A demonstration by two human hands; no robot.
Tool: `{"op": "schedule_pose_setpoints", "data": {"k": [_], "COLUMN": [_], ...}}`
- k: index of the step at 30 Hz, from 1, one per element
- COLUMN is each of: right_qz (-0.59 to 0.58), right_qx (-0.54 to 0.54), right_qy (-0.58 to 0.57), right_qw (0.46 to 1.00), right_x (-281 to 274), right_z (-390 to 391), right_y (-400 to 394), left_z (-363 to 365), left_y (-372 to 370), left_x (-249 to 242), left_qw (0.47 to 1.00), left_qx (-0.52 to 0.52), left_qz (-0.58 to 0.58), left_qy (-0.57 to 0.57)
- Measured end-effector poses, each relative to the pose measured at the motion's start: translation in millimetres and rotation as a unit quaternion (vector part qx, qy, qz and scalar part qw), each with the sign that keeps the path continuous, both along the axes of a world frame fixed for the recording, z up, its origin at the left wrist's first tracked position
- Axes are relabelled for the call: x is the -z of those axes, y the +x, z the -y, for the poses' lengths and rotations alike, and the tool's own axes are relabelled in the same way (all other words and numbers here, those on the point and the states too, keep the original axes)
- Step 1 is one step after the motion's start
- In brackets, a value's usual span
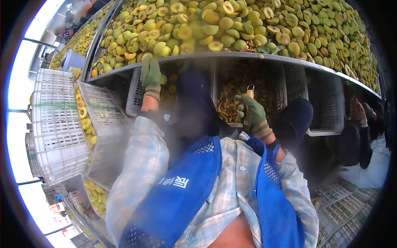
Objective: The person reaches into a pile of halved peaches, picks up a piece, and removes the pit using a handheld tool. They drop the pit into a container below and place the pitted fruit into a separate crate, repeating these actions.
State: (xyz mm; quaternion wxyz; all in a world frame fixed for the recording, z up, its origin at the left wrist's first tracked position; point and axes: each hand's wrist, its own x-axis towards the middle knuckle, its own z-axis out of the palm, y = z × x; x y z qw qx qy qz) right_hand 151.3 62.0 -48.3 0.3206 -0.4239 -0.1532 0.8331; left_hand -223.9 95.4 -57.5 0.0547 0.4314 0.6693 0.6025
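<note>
Green-yellow fruit halves (184, 32), like apricots or plums, are heaped in a long metal-edged tray (198, 56). My left hand (151, 76), in a green glove, reaches over the tray's near rim, its fingers closed round a fruit half (146, 56) at the heap's edge; the grip is partly hidden. Lower and to the right, my right hand (255, 112), also gloved, grips a wooden-handled tool (250, 93) with a rounded metal tip pointing away from me. Under it, between my knees, a crate holds brownish fruit scraps (229, 108) and a few pale green fruits (240, 110).
White plastic crates (58, 120) are stacked at my left, one with fruit halves (86, 122) inside. Below the tray rim stand more crates (326, 107). At far right, another person's gloved hand (362, 113) holds something red. White sacks (370, 159) lie behind that person.
</note>
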Motion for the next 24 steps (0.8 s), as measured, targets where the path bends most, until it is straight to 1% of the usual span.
{"op": "schedule_pose_setpoints", "data": {"k": [1,2,4,6,7,8,9,10,11,12,13,14,15,16,17,18,20,21,22,23,24], "right_qz": [0.016,0.022,0.036,0.033,0.028,0.021,0.025,0.026,0.009,-0.001,0.020,0.042,0.089,0.137,0.090,0.111,0.150,0.142,0.133,0.124,0.113], "right_qx": [-0.006,-0.011,-0.019,-0.014,-0.012,-0.009,-0.004,0.001,0.009,0.005,0.011,0.019,0.001,-0.016,-0.013,-0.007,0.009,0.037,0.066,0.095,0.079], "right_qy": [0.013,0.010,0.003,-0.011,-0.008,0.009,0.026,0.052,0.042,0.019,0.030,0.034,0.057,0.074,0.179,0.203,0.244,0.271,0.297,0.321,0.317], "right_qw": [1.000,1.000,0.999,0.999,1.000,1.000,0.999,0.998,0.999,1.000,0.999,0.998,0.994,0.988,0.980,0.973,0.958,0.951,0.943,0.934,0.938], "right_x": [0,-2,-5,3,6,8,8,12,25,27,21,7,-10,-24,-35,-36,-39,-46,-54,-58,-59], "right_z": [1,1,3,7,11,9,9,9,7,4,3,3,-3,-5,-6,-12,-24,-28,-32,-32,-31], "right_y": [-2,-3,-6,-7,-7,-7,-6,-4,-3,-3,-7,-11,-12,-12,-13,-14,-21,-25,-32,-37,-35], "left_z": [-6,-19,-49,-75,-92,-107,-118,-120,-122,-124,-116,-115,-110,-102,-97,-91,-64,-58,-49,-38,-23], "left_y": [-1,1,11,19,21,18,24,25,33,38,50,49,52,60,66,72,95,108,122,137,153], "left_x": [-5,-12,-20,-9,-4,6,2,-1,-14,-19,-36,-38,-46,-57,-63,-67,-94,-86,-76,-73,-74], "left_qw": [0.992,0.980,0.939,0.881,0.845,0.849,0.820,0.809,0.807,0.785,0.830,0.864,0.888,0.921,0.929,0.931,0.902,0.874,0.830,0.832,0.834], "left_qx": [0.015,0.041,0.093,0.096,0.094,0.128,0.145,0.130,0.137,0.144,0.128,0.143,0.140,0.160,0.204,0.248,0.368,0.450,0.526,0.526,0.525], "left_qz": [-0.125,-0.188,-0.312,-0.390,-0.428,-0.369,-0.381,-0.427,-0.420,-0.452,-0.385,-0.333,-0.312,-0.223,-0.186,-0.150,-0.140,-0.045,0.050,0.080,0.111], "left_qy": [-0.022,-0.054,-0.115,-0.251,-0.308,-0.357,-0.403,-0.382,-0.391,-0.399,-0.383,-0.350,-0.308,-0.276,-0.246,-0.220,-0.176,-0.179,-0.180,-0.156,-0.130]}}
